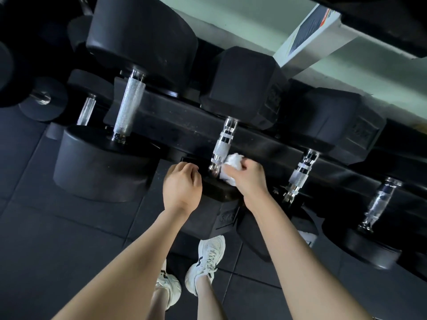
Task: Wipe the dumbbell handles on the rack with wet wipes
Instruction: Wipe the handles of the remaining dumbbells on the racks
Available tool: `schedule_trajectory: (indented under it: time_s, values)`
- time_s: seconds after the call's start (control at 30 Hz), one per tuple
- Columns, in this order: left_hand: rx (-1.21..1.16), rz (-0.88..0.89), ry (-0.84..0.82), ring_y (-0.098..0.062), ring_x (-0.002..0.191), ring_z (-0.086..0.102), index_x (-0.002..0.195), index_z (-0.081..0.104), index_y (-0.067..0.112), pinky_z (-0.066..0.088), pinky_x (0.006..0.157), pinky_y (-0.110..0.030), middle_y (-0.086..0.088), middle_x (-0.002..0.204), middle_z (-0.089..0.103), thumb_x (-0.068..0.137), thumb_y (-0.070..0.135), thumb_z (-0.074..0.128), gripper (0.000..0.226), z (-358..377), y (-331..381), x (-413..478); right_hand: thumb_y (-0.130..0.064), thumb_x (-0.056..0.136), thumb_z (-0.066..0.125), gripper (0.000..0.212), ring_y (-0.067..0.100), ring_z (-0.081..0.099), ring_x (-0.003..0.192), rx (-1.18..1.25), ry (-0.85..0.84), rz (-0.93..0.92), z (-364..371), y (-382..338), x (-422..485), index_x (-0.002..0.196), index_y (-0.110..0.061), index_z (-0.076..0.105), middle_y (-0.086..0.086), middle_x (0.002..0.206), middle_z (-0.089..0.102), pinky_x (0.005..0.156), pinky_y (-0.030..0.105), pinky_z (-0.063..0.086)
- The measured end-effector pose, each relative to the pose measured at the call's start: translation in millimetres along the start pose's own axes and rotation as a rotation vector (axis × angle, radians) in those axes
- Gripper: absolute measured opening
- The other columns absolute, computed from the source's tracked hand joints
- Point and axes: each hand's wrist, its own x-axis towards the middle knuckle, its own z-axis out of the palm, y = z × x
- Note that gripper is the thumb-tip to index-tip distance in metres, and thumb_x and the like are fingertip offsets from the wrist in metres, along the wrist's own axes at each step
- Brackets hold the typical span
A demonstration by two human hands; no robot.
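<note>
Two hands: low over one hex dumbbell (242,88) on the black rack (180,125).
Right hand (250,175): clenched round a crumpled white wet wipe (231,166), pressed to the near end of the chrome handle (221,147).
Left hand (182,185): just left of the grip, fingers curled, nothing held.
Neighbouring handle (299,174): right of the grip, untouched.
Round-headed dumbbell (115,162): well left of the grip.

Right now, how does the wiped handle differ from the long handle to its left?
The wiped handle has smooth chrome with knurled bands; the long handle is knurled throughout. The wiped handle joins hexagonal heads, the long handle round ones. Only the wiped handle touches the wipe. Both are silver.
</note>
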Motion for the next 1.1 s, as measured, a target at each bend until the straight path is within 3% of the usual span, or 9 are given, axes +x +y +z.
schedule_trajectory:
  time_s: [0.13, 0.33, 0.47, 0.57, 0.63, 0.7, 0.8, 0.97, 1.1]
  values:
    - [-0.091, -0.080, -0.006, -0.022, 0.113, 0.052, 0.115, 0.064, 0.015, 0.035, 0.097, -0.029, -0.002, 0.118, 0.062, 0.093, 0.021, 0.052, 0.026, -22, 12, -5, -0.022, 0.079, 0.076, 0.047, 0.003, 0.058, 0.096, 0.227, -0.149, 0.081, -26, -6, -31, 0.117, -0.017, 0.050, -0.007, 0.106, 0.060, 0.076, 0.016, 0.043]
    - [-0.568, -0.133, -0.415, 0.003, 0.107, 0.057, 0.100, 0.059, 0.059, 0.044, 0.094, -0.025, 0.019, 0.110, 0.066, 0.074, 0.059, 0.065, 0.027, -58, 45, -4, -0.012, 0.078, 0.074, 0.036, 0.018, 0.068, 0.099, 0.267, -0.344, 0.062, -13, -30, -41, 0.112, -0.019, 0.064, 0.001, 0.103, 0.072, 0.096, 0.044, 0.051]
    - [-0.527, -0.148, -0.370, -0.011, 0.084, 0.069, 0.111, 0.066, 0.035, 0.058, 0.077, -0.032, 0.006, 0.098, 0.071, 0.081, 0.037, 0.070, 0.030, -57, 45, 22, -0.013, 0.087, 0.063, 0.014, 0.028, 0.067, 0.093, 0.262, -0.364, -0.038, -4, -45, -37, 0.096, -0.019, 0.072, 0.012, 0.099, 0.072, 0.097, 0.047, 0.050]
    - [-0.424, -0.192, -0.309, -0.019, 0.082, 0.069, 0.106, 0.070, 0.026, 0.058, 0.078, -0.040, 0.001, 0.092, 0.071, 0.081, 0.026, 0.070, 0.025, -51, 41, 41, -0.001, 0.085, 0.057, 0.036, 0.010, 0.065, 0.096, 0.263, -0.440, -0.078, 0, -43, -35, 0.110, -0.023, 0.069, 0.000, 0.102, 0.072, 0.095, 0.031, 0.050]
    - [-0.367, -0.177, -0.249, -0.016, 0.083, 0.067, 0.102, 0.072, 0.019, 0.056, 0.079, -0.034, -0.002, 0.091, 0.071, 0.082, 0.020, 0.068, 0.020, -46, 37, 51, 0.002, 0.084, 0.057, 0.044, 0.002, 0.064, 0.100, 0.284, -0.282, -0.052, 5, -36, -34, 0.119, -0.022, 0.065, -0.007, 0.106, 0.071, 0.092, 0.021, 0.049]
    - [-0.334, -0.149, -0.197, -0.006, 0.076, 0.063, 0.103, 0.072, 0.016, 0.050, 0.068, -0.012, 0.002, 0.085, 0.069, 0.085, 0.017, 0.066, 0.019, -43, 33, 62, -0.003, 0.086, 0.058, 0.031, 0.002, 0.065, 0.097, 0.309, 0.064, -0.002, 13, -24, -31, 0.110, -0.019, 0.069, -0.006, 0.102, 0.072, 0.086, 0.018, 0.047]
    - [-0.389, -0.150, -0.167, 0.000, 0.075, 0.058, 0.105, 0.072, 0.017, 0.038, 0.058, 0.002, 0.013, 0.080, 0.063, 0.088, 0.016, 0.062, 0.020, -36, 31, 81, -0.019, 0.092, 0.056, 0.013, 0.011, 0.064, 0.094, 0.252, 0.480, 0.105, 32, -7, -26, 0.100, -0.020, 0.066, -0.007, 0.094, 0.069, 0.083, 0.025, 0.047]
    - [-0.727, -0.273, -0.486, -0.001, 0.087, 0.062, 0.118, 0.062, 0.014, 0.050, 0.072, -0.009, 0.011, 0.094, 0.065, 0.089, 0.019, 0.064, 0.030, -13, 49, 102, -0.042, 0.094, 0.049, 0.025, 0.008, 0.058, 0.078, 0.271, 0.588, 0.193, 46, 3, -21, 0.094, -0.019, 0.059, -0.008, 0.080, 0.063, 0.070, 0.025, 0.043]
    - [-0.786, -0.306, -0.652, -0.007, 0.079, 0.063, 0.095, 0.063, 0.024, 0.054, 0.080, -0.023, 0.007, 0.086, 0.066, 0.090, 0.025, 0.062, 0.005, -2, 47, 108, -0.040, 0.095, 0.048, 0.023, 0.005, 0.056, 0.074, 0.165, 0.571, 0.161, 46, 4, -19, 0.088, -0.020, 0.057, -0.011, 0.075, 0.059, 0.072, 0.026, 0.044]
